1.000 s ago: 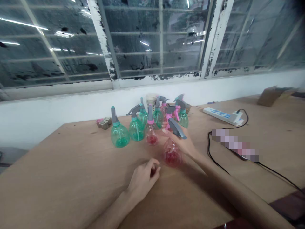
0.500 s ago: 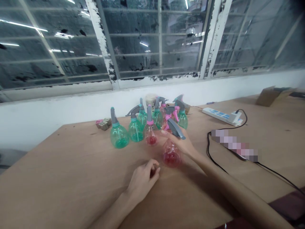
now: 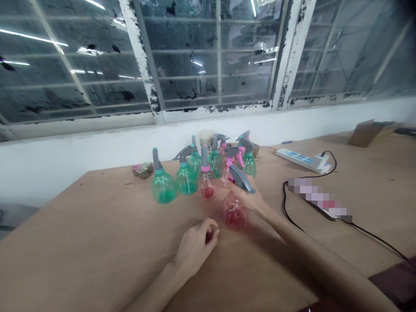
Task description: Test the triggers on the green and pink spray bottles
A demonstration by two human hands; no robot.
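My right hand [image 3: 248, 194] is closed around the neck of a spray bottle with red liquid [image 3: 234, 215], under its grey spray head. The fingers are partly hidden and blurred there. My left hand [image 3: 196, 245] rests on the table just left of that bottle, fingers loosely curled, a gap between thumb and forefinger, nothing in it. Behind the hands stand a pink-collared spray bottle [image 3: 207, 187] with red liquid and a green spray bottle [image 3: 186, 180]. Farthest left is another green spray bottle [image 3: 164, 188]. Several more green and pink ones crowd behind, partly covered.
A white power strip [image 3: 297, 159] with a plugged-in adapter lies at the right. Its black cable runs past a phone-like object [image 3: 320, 200], blurred out. A cardboard box [image 3: 365, 132] sits far right. Small blocks [image 3: 143, 170] lie back left, and a paper cup [image 3: 205, 138] stands by the wall.
Almost nothing differs. The whole view has shifted slightly, and both hands and the held spray bottle keep their places on the table.
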